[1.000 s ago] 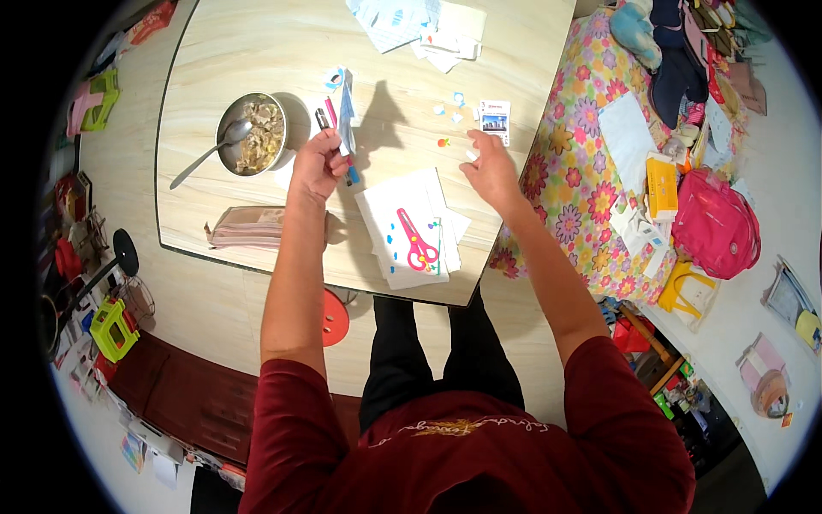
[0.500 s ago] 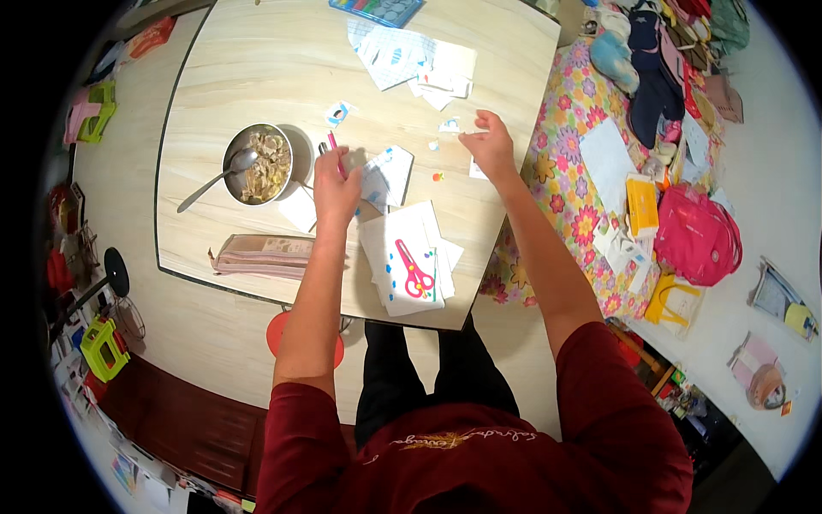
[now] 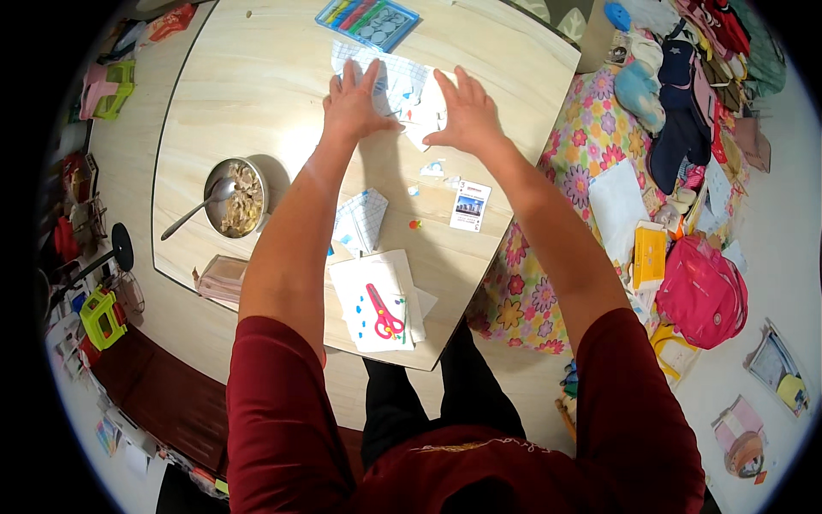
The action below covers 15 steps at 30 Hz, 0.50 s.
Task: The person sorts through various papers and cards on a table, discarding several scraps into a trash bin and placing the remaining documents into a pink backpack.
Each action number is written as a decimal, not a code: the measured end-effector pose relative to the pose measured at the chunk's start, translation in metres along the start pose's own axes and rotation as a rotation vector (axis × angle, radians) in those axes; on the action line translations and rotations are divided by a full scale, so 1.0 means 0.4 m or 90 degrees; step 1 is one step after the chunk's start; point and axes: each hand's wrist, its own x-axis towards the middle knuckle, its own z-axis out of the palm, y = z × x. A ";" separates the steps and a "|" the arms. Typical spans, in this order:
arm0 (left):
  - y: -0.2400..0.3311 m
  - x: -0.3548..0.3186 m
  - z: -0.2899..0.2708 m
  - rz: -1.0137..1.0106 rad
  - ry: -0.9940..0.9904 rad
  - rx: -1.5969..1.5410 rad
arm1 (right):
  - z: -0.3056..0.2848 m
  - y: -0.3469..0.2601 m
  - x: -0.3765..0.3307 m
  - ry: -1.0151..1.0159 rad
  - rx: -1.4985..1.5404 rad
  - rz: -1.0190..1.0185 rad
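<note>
At the far part of the table, a pile of paper sheets (image 3: 399, 79), some with blue gridlines, lies between my hands. My left hand (image 3: 353, 104) is open at its left side, fingers spread. On its right side my right hand (image 3: 469, 113) is open too, fingers apart near the white sheets. Small paper scraps (image 3: 432, 168) and a printed card (image 3: 471, 206) lie nearer me. A folded gridded sheet (image 3: 364, 218) sits beside my left forearm. Pink scissors (image 3: 384, 313) rest on a stack of white paper (image 3: 347, 278) at the near edge.
A steel bowl (image 3: 211, 176) of food holds a spoon (image 3: 190, 219) at the left. A pink zip pouch (image 3: 224, 278) is partly behind my left arm. Beyond the papers is a clear blue case (image 3: 402, 34) with coloured sticks. A flowered cloth (image 3: 514, 317) with bags lies right.
Both hands have moved away from me to the far papers and spread open. The printed card, earlier mostly under my right hand, now shows fully. The view has shifted.
</note>
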 end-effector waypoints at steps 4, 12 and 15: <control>0.023 -0.011 0.038 0.055 0.030 0.044 | 0.022 -0.022 -0.005 -0.011 0.013 0.038; 0.076 -0.083 0.144 0.136 0.115 -0.134 | 0.090 -0.065 -0.017 0.128 0.182 0.090; 0.103 -0.105 0.174 0.151 0.158 -0.209 | 0.106 -0.081 -0.008 0.167 0.339 0.147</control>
